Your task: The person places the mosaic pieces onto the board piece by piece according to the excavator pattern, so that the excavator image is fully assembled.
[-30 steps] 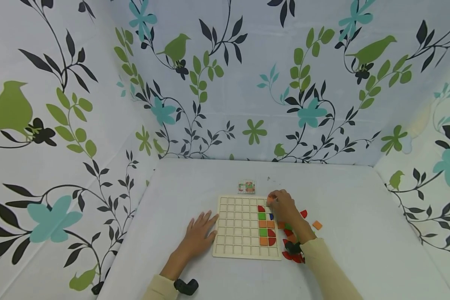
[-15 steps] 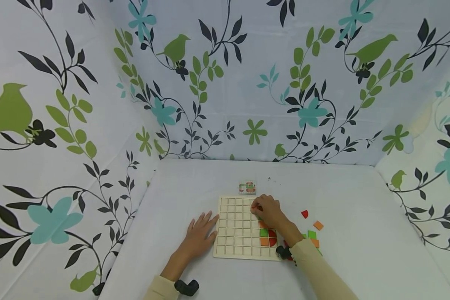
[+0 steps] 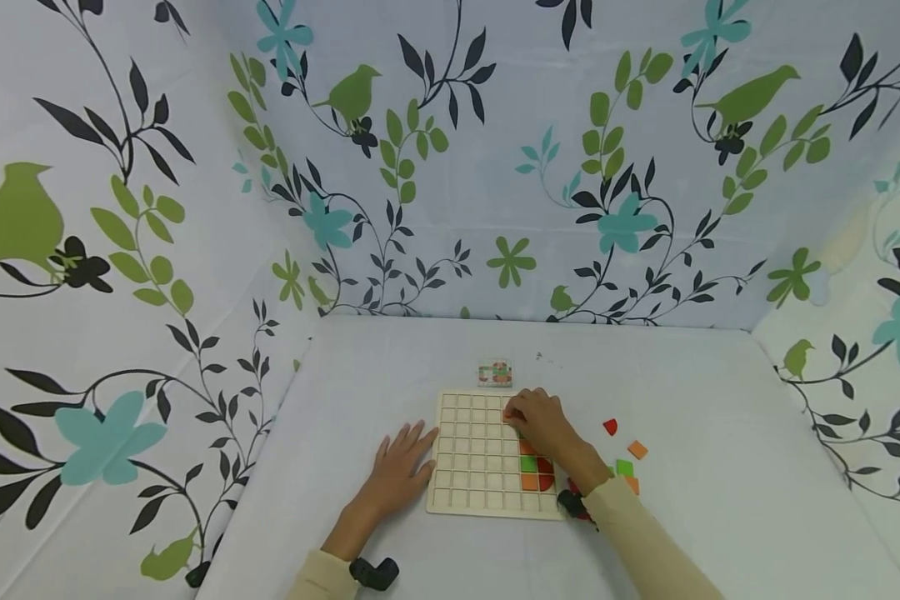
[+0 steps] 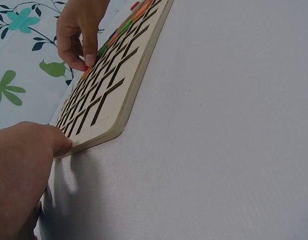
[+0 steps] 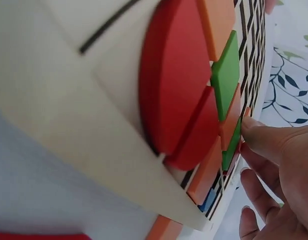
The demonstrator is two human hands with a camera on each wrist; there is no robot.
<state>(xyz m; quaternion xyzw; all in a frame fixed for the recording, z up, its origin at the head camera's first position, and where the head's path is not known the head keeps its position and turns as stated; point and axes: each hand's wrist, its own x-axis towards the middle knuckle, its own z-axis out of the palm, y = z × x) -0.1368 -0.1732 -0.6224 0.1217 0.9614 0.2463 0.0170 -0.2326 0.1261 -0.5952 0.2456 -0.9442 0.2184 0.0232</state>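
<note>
Tile of orange colour (image 4: 86, 73), pinched by the right hand (image 3: 542, 423), is toward the far edge of the gridded board (image 3: 465, 468); the left hand (image 3: 396, 469), fingers extended, touches the board's left edge. Just beyond lies a picture card (image 3: 495, 372).

White printed fabric (image 3: 438, 304) rises on three sides of a white desk (image 3: 690, 433), its pattern a mix of green birds (image 3: 24, 215), turquoise flowers (image 3: 108, 437) and dark leaves (image 3: 75, 125). A green blossom (image 3: 510, 261) sits low on the far panel; small dark marks (image 3: 537, 357) dot the desk toward its far edge.
</note>
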